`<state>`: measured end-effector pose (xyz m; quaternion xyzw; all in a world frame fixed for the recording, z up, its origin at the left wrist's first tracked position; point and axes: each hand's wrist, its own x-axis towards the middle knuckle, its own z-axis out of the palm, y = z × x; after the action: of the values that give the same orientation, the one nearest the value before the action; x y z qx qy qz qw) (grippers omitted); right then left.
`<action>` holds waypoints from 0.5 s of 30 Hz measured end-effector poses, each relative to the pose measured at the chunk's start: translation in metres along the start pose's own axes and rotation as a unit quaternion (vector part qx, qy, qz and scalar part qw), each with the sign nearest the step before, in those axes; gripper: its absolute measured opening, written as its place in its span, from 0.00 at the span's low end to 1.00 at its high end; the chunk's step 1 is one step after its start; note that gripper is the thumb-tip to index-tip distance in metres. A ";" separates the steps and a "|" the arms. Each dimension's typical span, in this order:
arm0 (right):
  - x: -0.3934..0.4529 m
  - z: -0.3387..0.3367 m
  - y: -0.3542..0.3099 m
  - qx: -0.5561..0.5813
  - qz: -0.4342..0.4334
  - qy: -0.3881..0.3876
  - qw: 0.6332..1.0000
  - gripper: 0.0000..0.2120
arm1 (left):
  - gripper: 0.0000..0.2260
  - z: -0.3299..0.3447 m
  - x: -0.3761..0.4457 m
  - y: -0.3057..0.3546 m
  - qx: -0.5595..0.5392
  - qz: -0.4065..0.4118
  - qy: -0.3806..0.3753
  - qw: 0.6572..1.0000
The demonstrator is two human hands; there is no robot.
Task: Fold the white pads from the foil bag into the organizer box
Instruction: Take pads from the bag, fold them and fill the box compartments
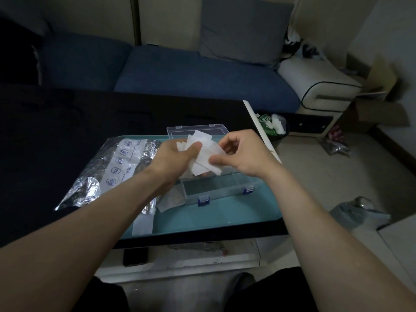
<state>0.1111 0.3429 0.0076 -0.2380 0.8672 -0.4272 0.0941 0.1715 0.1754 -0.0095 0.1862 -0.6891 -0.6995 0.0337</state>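
Over the clear organizer box (216, 190), both hands hold a fanned bunch of white pads (203, 152). My left hand (173, 157) grips the bunch from the left, thumb on top. My right hand (238, 152) pinches the right edge of one pad between thumb and fingers. The box stands open on a teal tray (213, 218), its lid (195, 129) tipped back and its blue latches facing me. A crinkled foil bag (112, 170) lies to the left, partly on the tray. One loose white pad (171, 200) lies beside the box's front left corner.
The tray sits on a dark table (56, 136) whose right edge has a white strip (258, 124). A blue sofa (191, 70) stands behind. A bin with white scraps (273, 124) and a bagged object (358, 212) are on the floor to the right.
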 end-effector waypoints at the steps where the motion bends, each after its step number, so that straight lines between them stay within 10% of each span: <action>1: 0.001 -0.001 0.000 -0.006 -0.002 0.015 1.000 0.12 | 0.12 -0.001 0.000 0.000 -0.008 -0.004 0.002 1.000; 5: 0.000 -0.010 0.002 0.007 0.040 0.067 0.997 0.14 | 0.08 -0.001 0.002 0.001 -0.083 -0.036 0.015 0.996; 10: -0.005 -0.011 -0.003 0.331 0.130 0.016 0.934 0.13 | 0.07 -0.001 0.004 0.000 -0.067 -0.013 0.049 0.996; 15: -0.002 0.005 -0.007 0.176 0.095 0.011 0.980 0.19 | 0.04 0.004 -0.003 0.003 -0.017 0.029 0.021 0.999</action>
<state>0.1170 0.3365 0.0099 -0.1299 0.7982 -0.5646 0.1652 0.1722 0.1804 -0.0059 0.1800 -0.6814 -0.7058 0.0716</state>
